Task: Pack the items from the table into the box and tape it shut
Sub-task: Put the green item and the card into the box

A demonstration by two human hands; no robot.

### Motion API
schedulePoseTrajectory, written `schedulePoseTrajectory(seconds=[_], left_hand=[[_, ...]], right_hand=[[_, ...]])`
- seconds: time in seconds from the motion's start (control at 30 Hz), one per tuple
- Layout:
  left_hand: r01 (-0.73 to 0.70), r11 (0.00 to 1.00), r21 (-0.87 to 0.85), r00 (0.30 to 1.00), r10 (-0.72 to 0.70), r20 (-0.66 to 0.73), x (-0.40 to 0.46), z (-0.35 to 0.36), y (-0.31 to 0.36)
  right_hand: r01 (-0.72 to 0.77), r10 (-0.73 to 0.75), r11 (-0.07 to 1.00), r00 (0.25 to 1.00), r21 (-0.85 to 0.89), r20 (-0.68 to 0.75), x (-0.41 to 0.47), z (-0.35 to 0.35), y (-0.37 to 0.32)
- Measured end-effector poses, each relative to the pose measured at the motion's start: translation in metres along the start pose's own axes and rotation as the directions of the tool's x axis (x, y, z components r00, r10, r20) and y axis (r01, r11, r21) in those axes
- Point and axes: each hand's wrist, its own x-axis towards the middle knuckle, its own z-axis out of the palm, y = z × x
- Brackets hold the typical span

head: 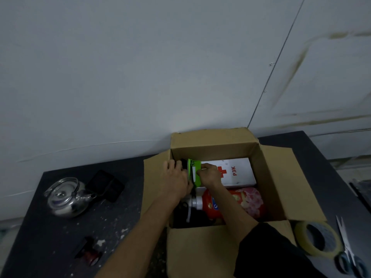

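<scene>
**Both hands on the green item inside the box**

Both our hands are down in the open brown cardboard box (212,145), gripping one bright green plastic item w/ a white label (194,173). Left hand (175,177) clasps its left side, fingers curled round the far edge; right hand (208,174) pinches the label side w/ fingertips. Green item sits upright at the box's far-left corner, just beside a white first-aid case w/ red cross and "P3K" lettering (234,172).

Already in the box: an orange bottle w/ white cap (204,203) lying on its side below the case, a red-and-pink patterned packet (250,199) to its right, and smth black at the near-left bottom, too dark to identify. Our forearms cross over the near part of the box and hide some of its contents.

Still on the dark speckled table (50,237), left of the box: a shiny metal kettle (66,197), a flat black pouch (105,185) touching its far side, and a small dark-red and black object (90,252) nearer us. Right of the box: a roll of clear tape (319,238) and white-handled scissors (348,251), lying close together.
</scene>
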Motion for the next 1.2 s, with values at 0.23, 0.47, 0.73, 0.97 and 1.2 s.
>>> schedulePoseTrajectory(seconds=[0.23,0.47,0.73,0.97,1.2], left_hand=[[-0.038,0.998,0.057,0.994,0.032,0.100,0.002,-0.006,-0.008],[-0.010,0.998,0.057,0.992,0.003,0.128,0.003,-0.008,-0.007],[0.076,0.995,0.071,0.993,-0.082,0.080,0.010,0.003,0.004],[0.091,0.973,-0.211,0.986,-0.118,-0.120,0.006,0.014,-0.006],[0.445,0.746,-0.496,0.881,-0.465,0.090,0.007,0.007,-0.004]], right_hand=[[0.051,-0.052,0.998,0.998,-0.035,-0.039,0.001,0.000,0.009],[0.082,-0.084,0.995,0.996,-0.055,-0.036,0.008,-0.001,0.016],[0.195,-0.195,0.973,0.981,-0.122,0.010,0.005,-0.005,0.016],[0.171,-0.175,0.983,0.982,0.061,0.067,-0.004,-0.005,0.017],[0.155,-0.160,0.986,0.981,0.058,0.106,-0.014,-0.009,0.010]])
